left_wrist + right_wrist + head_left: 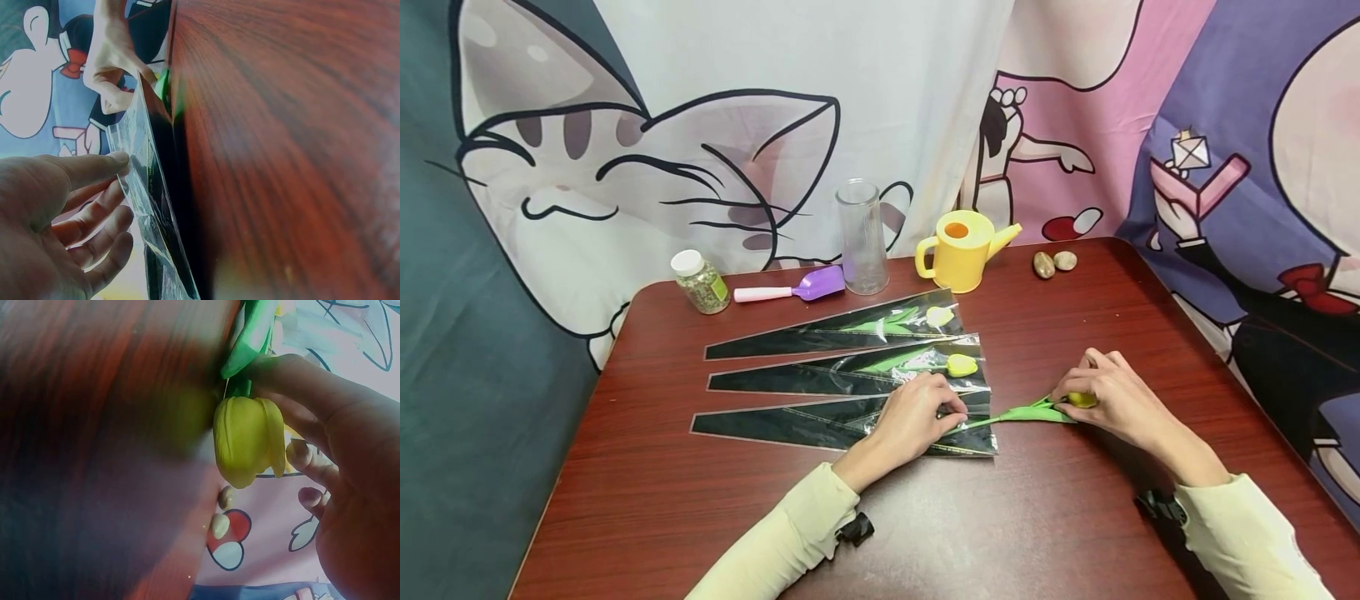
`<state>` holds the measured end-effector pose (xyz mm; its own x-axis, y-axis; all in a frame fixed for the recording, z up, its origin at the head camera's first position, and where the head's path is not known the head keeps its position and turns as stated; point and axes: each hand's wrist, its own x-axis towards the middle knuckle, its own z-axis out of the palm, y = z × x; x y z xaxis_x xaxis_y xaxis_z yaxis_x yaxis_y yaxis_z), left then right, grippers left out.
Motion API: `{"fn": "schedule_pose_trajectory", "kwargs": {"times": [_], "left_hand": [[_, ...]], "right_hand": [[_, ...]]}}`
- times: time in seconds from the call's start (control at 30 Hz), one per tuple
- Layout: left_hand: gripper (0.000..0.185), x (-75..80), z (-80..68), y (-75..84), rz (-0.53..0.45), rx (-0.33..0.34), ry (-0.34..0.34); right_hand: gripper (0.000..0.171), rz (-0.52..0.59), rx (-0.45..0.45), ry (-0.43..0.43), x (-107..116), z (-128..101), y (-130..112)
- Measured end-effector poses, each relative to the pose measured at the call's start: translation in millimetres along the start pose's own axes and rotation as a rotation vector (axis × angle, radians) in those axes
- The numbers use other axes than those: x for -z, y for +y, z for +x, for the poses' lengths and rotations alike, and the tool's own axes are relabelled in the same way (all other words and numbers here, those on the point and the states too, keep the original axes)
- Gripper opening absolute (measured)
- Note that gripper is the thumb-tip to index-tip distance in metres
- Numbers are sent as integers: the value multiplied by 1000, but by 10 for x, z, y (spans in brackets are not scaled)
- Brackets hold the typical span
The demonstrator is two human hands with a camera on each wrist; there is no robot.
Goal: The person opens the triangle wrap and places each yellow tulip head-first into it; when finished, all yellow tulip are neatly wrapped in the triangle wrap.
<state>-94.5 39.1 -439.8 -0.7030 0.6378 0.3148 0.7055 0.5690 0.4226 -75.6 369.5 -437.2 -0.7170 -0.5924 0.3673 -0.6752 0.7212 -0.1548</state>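
Between thumb and fingers my left hand (913, 417) pinches the clear film edge at the wide end of the nearest flower sleeve (790, 425), which has a black back. My right hand (1116, 400) holds a yellow tulip (247, 440) by its stem just below the bloom, low over the table. The tulip's green leaves and stem point left, and the stem's end lies within the sleeve's wide end. Two more sleeves lie behind it, the middle one (760, 382) and the far one (760, 343), each with a yellow tulip inside.
Along the back of the reddish-brown table (700, 517) stand a jar of green bits (706, 287), a purple scoop (820, 283), a clear glass vase (863, 242) and a yellow watering can (964, 254). Two stones (1054, 263) lie farther right. A printed curtain (737, 50) hangs behind.
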Motion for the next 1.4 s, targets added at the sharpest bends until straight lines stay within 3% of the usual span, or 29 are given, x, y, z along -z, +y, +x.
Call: {"fn": "schedule_pose_trajectory", "kwargs": {"times": [0.43,0.77,1.03,1.4], "left_hand": [[5,20,28,19,20,-2,8],[5,18,46,52,1,4,14],[6,34,47,80,-4,-2,18],[6,56,40,89,3,-21,28]], "right_hand": [[26,23,-36,39,8,86,-201],[26,150,-38,64,-182,282,-519],[24,263,-98,86,-311,355,-641],[46,281,-132,143,-431,443,-720]]}}
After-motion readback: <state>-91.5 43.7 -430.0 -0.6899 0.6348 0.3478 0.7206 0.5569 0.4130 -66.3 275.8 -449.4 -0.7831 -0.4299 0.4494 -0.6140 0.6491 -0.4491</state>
